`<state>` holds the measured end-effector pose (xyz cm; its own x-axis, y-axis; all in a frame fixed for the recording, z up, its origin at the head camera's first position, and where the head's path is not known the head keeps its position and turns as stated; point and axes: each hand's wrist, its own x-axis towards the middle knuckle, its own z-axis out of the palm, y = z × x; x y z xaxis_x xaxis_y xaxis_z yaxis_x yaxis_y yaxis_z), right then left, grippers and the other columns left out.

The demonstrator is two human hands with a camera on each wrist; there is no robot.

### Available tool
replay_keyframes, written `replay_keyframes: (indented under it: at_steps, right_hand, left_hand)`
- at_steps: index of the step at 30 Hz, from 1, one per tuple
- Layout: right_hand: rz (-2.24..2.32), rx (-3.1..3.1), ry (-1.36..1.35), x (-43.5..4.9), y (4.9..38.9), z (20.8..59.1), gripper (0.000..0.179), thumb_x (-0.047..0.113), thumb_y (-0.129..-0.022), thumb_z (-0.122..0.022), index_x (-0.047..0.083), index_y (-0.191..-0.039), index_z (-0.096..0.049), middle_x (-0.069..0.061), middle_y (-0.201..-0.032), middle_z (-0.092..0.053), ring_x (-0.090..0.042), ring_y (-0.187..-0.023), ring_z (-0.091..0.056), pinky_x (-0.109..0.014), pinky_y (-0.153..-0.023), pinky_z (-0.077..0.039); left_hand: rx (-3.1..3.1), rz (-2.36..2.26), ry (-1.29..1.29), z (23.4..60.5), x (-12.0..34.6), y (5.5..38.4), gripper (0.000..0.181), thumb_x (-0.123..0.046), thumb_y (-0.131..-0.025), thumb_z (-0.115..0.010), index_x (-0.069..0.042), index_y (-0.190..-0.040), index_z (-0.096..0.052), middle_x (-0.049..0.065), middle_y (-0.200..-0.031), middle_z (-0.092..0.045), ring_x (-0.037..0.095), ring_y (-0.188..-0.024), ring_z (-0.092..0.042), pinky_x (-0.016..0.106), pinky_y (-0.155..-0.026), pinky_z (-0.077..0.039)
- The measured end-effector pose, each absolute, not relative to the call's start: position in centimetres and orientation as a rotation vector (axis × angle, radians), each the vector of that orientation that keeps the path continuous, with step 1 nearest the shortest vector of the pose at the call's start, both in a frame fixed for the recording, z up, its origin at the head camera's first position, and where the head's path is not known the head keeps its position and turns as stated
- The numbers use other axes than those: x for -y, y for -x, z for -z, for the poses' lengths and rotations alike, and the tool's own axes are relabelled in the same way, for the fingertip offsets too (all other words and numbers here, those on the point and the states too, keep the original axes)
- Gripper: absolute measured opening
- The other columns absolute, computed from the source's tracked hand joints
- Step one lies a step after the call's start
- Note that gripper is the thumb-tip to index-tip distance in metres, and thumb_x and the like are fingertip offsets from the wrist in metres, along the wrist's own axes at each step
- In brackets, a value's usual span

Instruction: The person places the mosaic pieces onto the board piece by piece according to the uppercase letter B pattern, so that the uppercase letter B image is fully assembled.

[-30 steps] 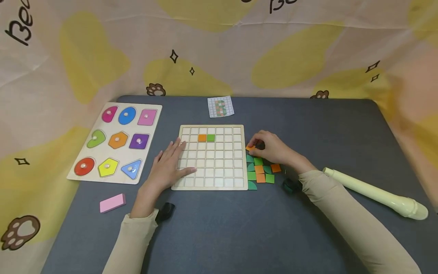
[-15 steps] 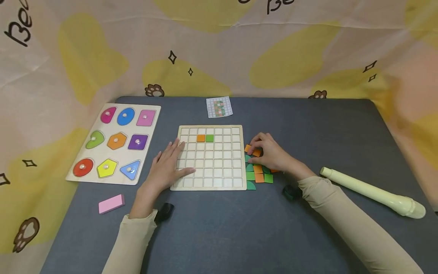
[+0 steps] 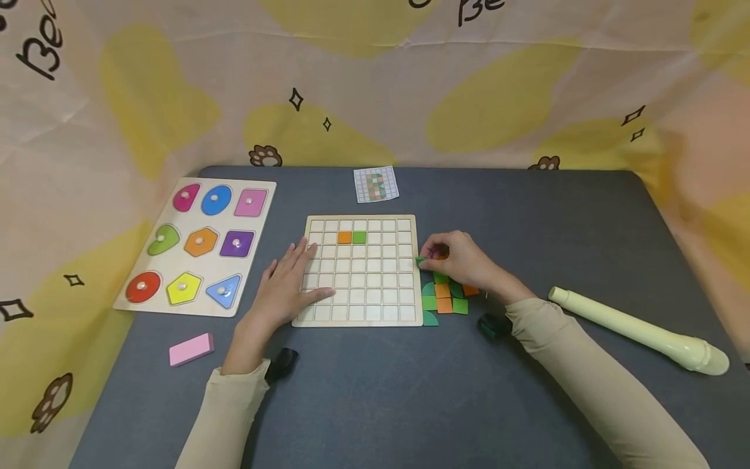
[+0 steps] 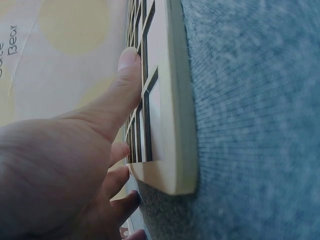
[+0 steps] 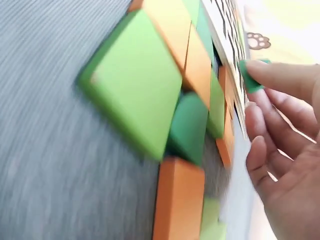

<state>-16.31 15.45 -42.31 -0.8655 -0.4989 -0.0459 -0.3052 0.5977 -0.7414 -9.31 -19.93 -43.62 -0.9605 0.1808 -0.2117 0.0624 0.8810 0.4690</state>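
The right hand [image 3: 459,256] pinches a dark green tile [image 5: 248,80] between thumb and fingertips at the right edge of the wooden grid board [image 3: 373,280]; its full shape is hidden by the fingers, and I cannot tell whether it touches the rim. The left hand [image 3: 285,284] is spread with straight fingers across the board's left edge, its thumb lying on the grid: a good brace, best pressed lightly so the frame cannot slide on the desk [image 3: 527,218]. For clean handling, the pinch should sit on the tile's sides, leaving its underside free, and the tile should be level and squared to the cell walls before being pressed down. Any curved side wants turning to suit the printed pattern card [image 3: 376,184] near the desk's far edge. An orange square [image 3: 344,238] and a light green square [image 3: 359,238], side by side in the second row from the board's far edge, could be knocked by a low approach; so could the loose tiles [image 3: 443,291] along its right edge.
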Motion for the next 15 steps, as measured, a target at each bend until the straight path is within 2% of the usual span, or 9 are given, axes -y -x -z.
replay_keyframes:
  at_steps: [2, 8, 15]
  right_hand:
    - [1.191, -2.573, 0.636, -14.8, 16.6, 42.4, 0.008, 0.01, -0.092, -0.083, 0.009, -0.097, -0.077, -0.006, -0.088, -0.073, -0.02, -0.078, -0.062, -0.027, -0.07, -0.05]
    - [1.303, -2.6, 0.539, -12.3, 17.2, 42.9, 0.008, 0.011, -0.095, -0.081, 0.007, -0.101, -0.08, -0.009, -0.093, -0.077, -0.02, -0.081, -0.069, -0.028, -0.074, -0.055]
    - [1.313, -2.611, 0.453, -9.1, 18.1, 43.3, 0.008, 0.011, -0.096, -0.079, 0.005, -0.102, -0.079, -0.011, -0.092, -0.076, -0.023, -0.083, -0.069, -0.031, -0.076, -0.055]
  left_hand:
    - [-2.8, -0.688, -0.182, 43.7, 20.0, 9.3, 0.101, -0.049, -0.096, -0.076, -0.012, -0.171, -0.02, 0.01, -0.181, -0.006, 0.04, -0.167, -0.006, 0.071, -0.129, -0.005]
    - [-2.796, -0.692, -0.177, 43.7, 20.0, 9.3, 0.101, -0.05, -0.096, -0.076, -0.013, -0.171, -0.019, 0.009, -0.181, -0.005, 0.039, -0.167, -0.005, 0.07, -0.129, -0.004]
    - [-2.793, -0.693, -0.183, 43.9, 20.1, 9.3, 0.101, -0.05, -0.096, -0.075, -0.013, -0.171, -0.019, 0.009, -0.181, -0.005, 0.039, -0.167, -0.005, 0.07, -0.129, -0.004]
